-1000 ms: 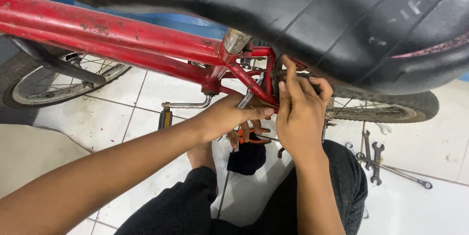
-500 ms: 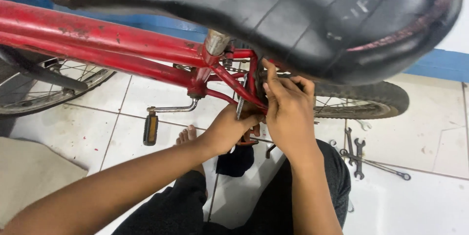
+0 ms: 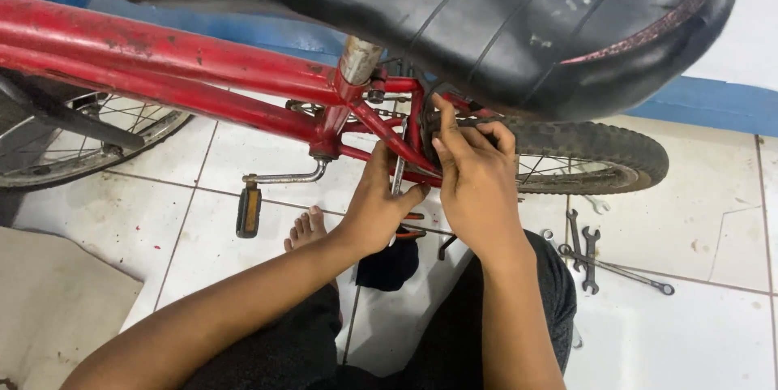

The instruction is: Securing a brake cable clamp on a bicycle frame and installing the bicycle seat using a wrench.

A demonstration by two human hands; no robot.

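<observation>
Single head-worn view, looking steeply down from just behind the black saddle (image 3: pixel 421 17), close over red frame (image 3: pixel 162 66) and tiled floor (image 3: pixel 697 228).

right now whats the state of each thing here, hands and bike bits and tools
left hand: gripping a thin metal rod by the rear frame tubes
right hand: fingers curled onto the rear tyre under the saddle
red bike frame: upright, paint chipped and rusty
saddle: mounted, black, worn at the edges
rear tyre: fitted, resting on the floor
pedal: hanging low on its crank
wrenches: lying loose on the tiled floor
</observation>
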